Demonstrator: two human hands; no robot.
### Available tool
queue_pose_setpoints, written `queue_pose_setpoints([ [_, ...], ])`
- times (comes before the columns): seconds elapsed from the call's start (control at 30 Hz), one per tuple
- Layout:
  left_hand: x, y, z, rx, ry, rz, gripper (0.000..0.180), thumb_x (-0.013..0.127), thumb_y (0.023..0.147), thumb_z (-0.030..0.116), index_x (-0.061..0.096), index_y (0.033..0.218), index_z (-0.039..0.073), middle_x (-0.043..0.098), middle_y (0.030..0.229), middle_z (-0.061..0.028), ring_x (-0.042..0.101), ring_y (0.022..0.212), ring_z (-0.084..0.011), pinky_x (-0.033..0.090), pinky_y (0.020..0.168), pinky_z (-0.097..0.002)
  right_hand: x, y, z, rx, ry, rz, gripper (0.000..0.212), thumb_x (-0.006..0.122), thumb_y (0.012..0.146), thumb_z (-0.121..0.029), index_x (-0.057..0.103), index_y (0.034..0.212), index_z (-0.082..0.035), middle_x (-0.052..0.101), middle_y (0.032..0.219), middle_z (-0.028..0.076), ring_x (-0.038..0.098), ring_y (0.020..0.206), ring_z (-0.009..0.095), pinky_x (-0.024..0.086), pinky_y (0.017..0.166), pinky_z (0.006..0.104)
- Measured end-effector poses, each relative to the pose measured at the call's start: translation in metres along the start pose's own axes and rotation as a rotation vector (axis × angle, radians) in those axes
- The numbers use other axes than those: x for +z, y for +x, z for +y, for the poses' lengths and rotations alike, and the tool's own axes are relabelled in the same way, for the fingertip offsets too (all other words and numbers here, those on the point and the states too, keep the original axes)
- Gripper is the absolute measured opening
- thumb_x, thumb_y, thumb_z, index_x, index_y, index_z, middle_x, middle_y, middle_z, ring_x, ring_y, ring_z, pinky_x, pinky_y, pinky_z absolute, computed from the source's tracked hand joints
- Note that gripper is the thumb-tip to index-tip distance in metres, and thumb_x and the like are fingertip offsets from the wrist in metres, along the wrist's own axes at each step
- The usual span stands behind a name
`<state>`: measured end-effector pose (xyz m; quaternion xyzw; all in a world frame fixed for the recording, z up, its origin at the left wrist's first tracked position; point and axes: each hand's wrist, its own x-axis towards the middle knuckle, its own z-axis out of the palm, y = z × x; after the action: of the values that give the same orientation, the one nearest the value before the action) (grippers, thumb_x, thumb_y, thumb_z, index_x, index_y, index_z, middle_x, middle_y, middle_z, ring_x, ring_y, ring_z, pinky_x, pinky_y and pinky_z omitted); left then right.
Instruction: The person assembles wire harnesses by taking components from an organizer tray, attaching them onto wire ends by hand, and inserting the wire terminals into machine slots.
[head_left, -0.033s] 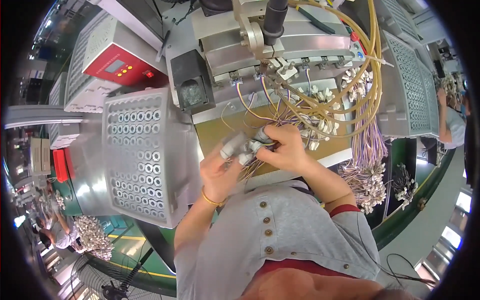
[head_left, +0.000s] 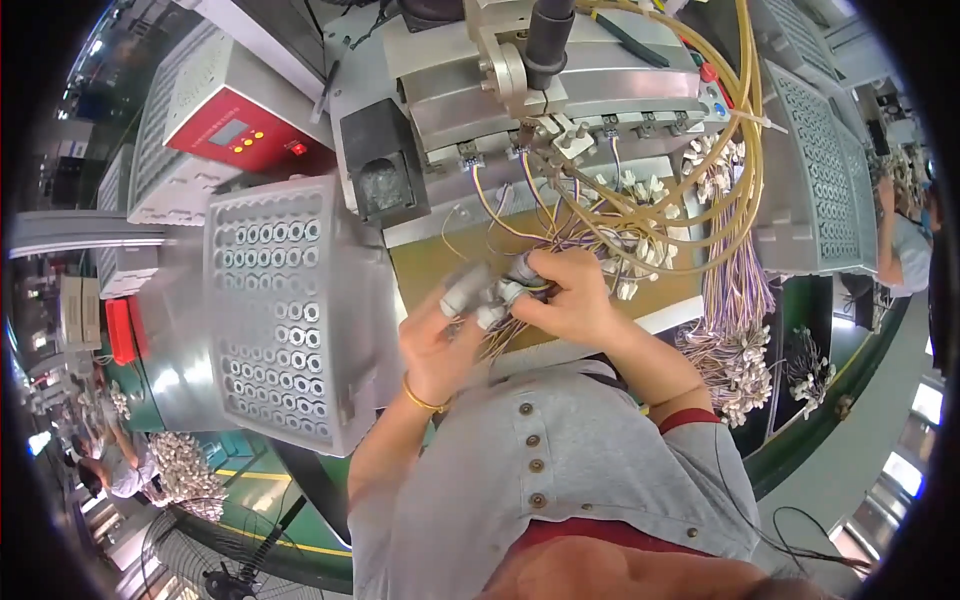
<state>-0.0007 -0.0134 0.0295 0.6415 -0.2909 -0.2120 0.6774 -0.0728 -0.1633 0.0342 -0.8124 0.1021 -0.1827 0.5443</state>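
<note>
Above the brown work board [head_left: 420, 262], my two hands meet, with pale covers on several fingertips. My right hand [head_left: 572, 292] is closed, thumb against fingers, on thin coloured wires [head_left: 537, 289]. Close beside it on the left is my left hand [head_left: 440, 345], its fingers bent in a pinch and slightly blurred; whatever lies between them is hidden. Below the hands, more wire ends hang toward my shirt. Behind them, a bundle of wires with white connectors [head_left: 640, 250] spreads over the board. Several wires run up to small connectors [head_left: 471, 158] seated along the metal fixture [head_left: 560, 105].
Left stands a grey tray [head_left: 272, 330] with rows of metal rings, beside a red-fronted control box [head_left: 250, 135]. A black block [head_left: 383, 165] sits by the fixture. Yellowish hoses [head_left: 745, 190] loop down at right, before hanging wire bundles [head_left: 740, 285]. Other people work farther off.
</note>
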Motion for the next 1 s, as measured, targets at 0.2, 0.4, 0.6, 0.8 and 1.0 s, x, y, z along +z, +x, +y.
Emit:
queue_pose_setpoints([
  [0.2,0.002,0.002,-0.007,-0.186,-0.181,0.013,0.024,0.058,0.075,-0.001,0.057,0.099,-0.002,0.059,0.093,-0.0064,0.056,0.077,-0.0111,0.047,0.063,-0.0207,0.005,-0.006,0.000,0.047,0.044,-0.057,0.015,0.059,0.062,-0.004,0.044,0.060,0.000,0.041,0.048,0.003,0.033,0.044,0.007,0.031,0.039,0.0231],
  [0.4,0.012,0.008,-0.011,-0.333,-0.481,0.023,0.023,0.050,0.080,0.005,0.054,0.102,-0.003,0.054,0.109,-0.0133,0.056,0.074,-0.0128,0.045,0.050,-0.0207,-0.007,-0.003,-0.003,0.248,0.422,-0.124,0.014,0.061,0.070,-0.009,0.051,0.075,0.000,0.047,0.056,-0.001,0.040,0.053,0.002,0.034,0.045,0.0202],
  [0.6,0.030,0.007,-0.033,-0.359,-0.359,-0.172,0.038,0.056,0.079,0.010,0.046,0.114,-0.001,0.051,0.110,-0.0105,0.055,0.085,-0.0153,0.047,0.063,-0.0265,-0.032,-0.008,0.030,0.158,-0.041,0.163,0.017,0.059,0.075,-0.016,0.055,0.081,-0.001,0.050,0.059,-0.003,0.044,0.052,0.004,0.035,0.046,0.0187],
  [0.8,0.021,0.000,-0.070,0.240,0.858,-0.330,0.021,0.057,0.073,0.000,0.062,0.092,0.005,0.058,0.078,-0.0058,0.054,0.075,-0.0100,0.043,0.062,-0.0226,-0.093,0.013,0.072,0.296,0.521,0.879,0.013,0.056,0.074,-0.011,0.051,0.064,-0.004,0.049,0.055,0.001,0.044,0.041,0.008,0.033,0.037,0.0209],
  [1.0,0.028,0.008,-0.039,-0.026,0.396,-0.115,0.021,0.058,0.064,-0.002,0.063,0.084,0.003,0.058,0.073,-0.0083,0.052,0.063,-0.0193,0.041,0.055,-0.0255,-0.092,0.032,0.086,0.305,0.618,0.874,0.008,0.046,0.075,-0.005,0.050,0.068,-0.004,0.048,0.057,0.000,0.042,0.038,0.007,0.035,0.035,0.0194],
])
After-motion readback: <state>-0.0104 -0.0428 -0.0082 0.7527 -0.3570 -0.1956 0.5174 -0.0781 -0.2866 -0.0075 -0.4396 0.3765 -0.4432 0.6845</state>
